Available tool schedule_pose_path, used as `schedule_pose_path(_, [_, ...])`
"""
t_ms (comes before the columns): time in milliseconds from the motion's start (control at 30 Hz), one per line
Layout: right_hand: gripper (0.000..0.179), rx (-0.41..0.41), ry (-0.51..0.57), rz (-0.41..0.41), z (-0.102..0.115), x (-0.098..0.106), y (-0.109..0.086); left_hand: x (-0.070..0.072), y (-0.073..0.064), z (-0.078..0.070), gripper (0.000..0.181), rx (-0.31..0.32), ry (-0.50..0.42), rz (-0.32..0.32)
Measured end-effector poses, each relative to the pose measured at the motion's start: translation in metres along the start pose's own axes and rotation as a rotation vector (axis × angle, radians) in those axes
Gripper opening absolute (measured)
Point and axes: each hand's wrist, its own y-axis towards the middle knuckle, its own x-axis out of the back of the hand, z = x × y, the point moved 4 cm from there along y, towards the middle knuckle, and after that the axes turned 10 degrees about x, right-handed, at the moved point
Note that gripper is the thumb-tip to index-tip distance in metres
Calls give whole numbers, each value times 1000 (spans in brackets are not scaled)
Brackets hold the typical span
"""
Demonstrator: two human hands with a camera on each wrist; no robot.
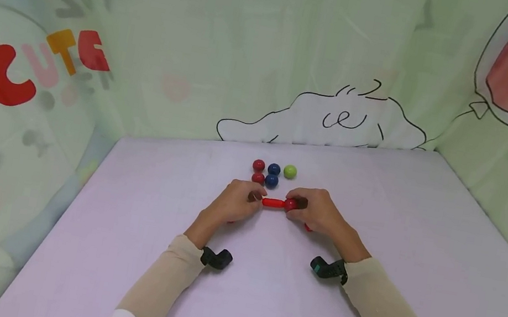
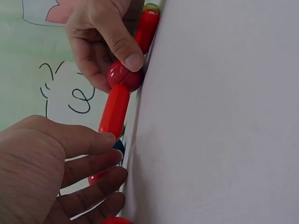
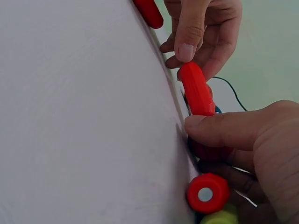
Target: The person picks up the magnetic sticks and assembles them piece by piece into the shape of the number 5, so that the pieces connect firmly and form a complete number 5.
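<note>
Left wrist view: hands [image 2: 49,163] [image 2: 100,37] pinch a faceted red rod [image 2: 114,109] and crimson ball [image 2: 118,78] (the latter glossy).

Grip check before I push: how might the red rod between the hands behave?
The red rod is probably stiff, as it looks straight. Its smooth-looking surface may feel slightly slippery. Its long facets might limit rolling if set down.
</note>
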Motion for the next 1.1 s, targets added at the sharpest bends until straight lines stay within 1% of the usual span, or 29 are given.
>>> schedule_pose_path(133, [42, 3, 24, -26, -5, -1, -3, 4, 2, 2, 26, 14, -15, 18])
schedule_pose_path(267, [40, 3, 59, -64, -11, -4, -5, 9, 6, 2, 26, 24, 2, 30])
schedule_pose_path(333, [39, 12, 80, -83, -13, -6, -6, 12, 9, 2, 26, 23, 12, 21])
schedule_pose_path(433, [38, 23, 109, -107, -14, -6, -7, 18, 14, 0, 26, 3, 36, 9])
schedule_pose_path(567, [38, 23, 129, -113, -15, -6, -6, 24, 20, -2, 25, -19, 78, -6])
schedule_pose_path(733, [38, -3, 149, -100, -14, -6, -6, 31, 27, -4, 25, 5, 137, -42])
schedule_pose_path(800, [39, -1, 147, -98, -14, -5, -6, 32, 30, -6, 27, 5, 157, -51])
schedule_pose_path(900, [40, 3, 154, -102, -14, -4, -7, 32, 35, -9, 29, -15, 180, -60])
schedule_pose_path(1100, [40, 34, 165, -111, -15, -5, -8, 25, 45, -11, 35, -65, 191, -56])
